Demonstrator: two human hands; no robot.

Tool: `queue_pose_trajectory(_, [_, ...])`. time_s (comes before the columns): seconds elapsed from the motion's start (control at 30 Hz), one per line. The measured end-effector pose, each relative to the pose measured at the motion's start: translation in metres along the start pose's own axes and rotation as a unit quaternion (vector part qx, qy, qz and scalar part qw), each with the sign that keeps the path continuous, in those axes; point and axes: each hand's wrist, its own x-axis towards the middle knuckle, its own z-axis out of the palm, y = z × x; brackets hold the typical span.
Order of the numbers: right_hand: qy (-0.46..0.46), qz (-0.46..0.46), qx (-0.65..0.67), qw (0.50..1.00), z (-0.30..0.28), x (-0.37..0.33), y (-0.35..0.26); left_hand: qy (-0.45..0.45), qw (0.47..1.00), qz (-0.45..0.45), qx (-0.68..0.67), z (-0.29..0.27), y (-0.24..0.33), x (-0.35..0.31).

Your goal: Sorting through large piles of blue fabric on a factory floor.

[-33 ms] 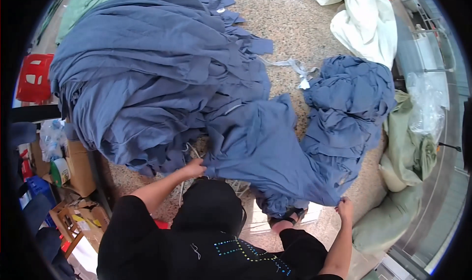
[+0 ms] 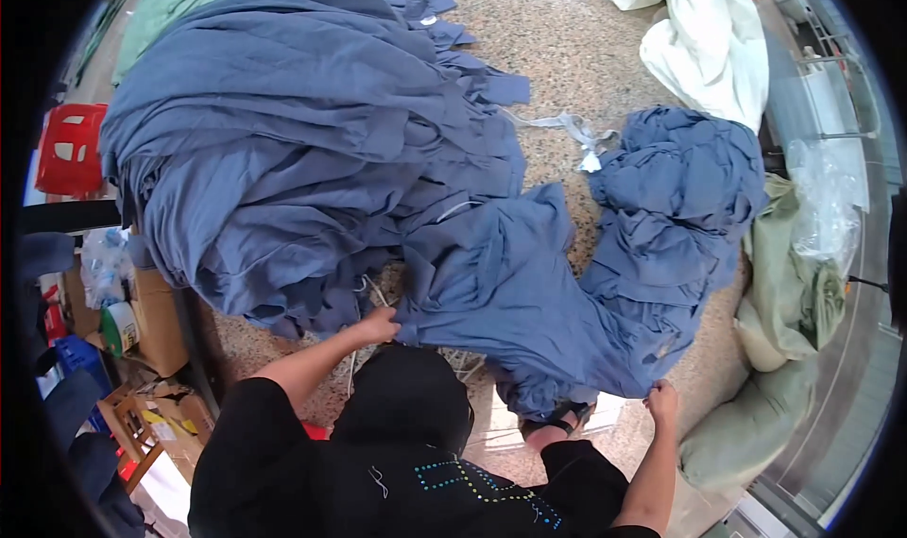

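So the blue garment (image 2: 510, 292) is stretched flat between both hands: left hand (image 2: 378, 325) pinches its near-left edge, right hand (image 2: 661, 401) grips the near-right corner. Huge blue cloth pile (image 2: 293, 141) sits just beyond the left hand, smaller crumpled blue heap (image 2: 680, 207) beyond the right. Green sacks (image 2: 784, 302) further right.

Between my fingers (image 2: 385, 325) I saw a matt blue cloth garment (image 2: 510, 292), soft and creased. Beyond them, the speckled stone floor (image 2: 576, 61) looked rough; the red plastic stool (image 2: 71, 149) looked glossy.
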Motion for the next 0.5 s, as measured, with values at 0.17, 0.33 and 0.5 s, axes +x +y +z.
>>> queue_pose_trajectory(0.17, [0.021,-0.097,-0.024,0.995,0.051,0.011,0.029,0.28,0.95,0.113,0.082,-0.004,0.037,-0.015])
queue_pose_trajectory(0.33, [-0.069,-0.01,0.055,0.996,0.032,0.0,-0.001,0.507,0.822,0.117,0.232,-0.025,0.108,0.019])
queue_pose_trajectory(0.5, [0.023,-0.053,0.155,0.986,0.02,-0.009,-0.02,0.363,0.904,0.005,0.227,-0.031,0.127,0.033])
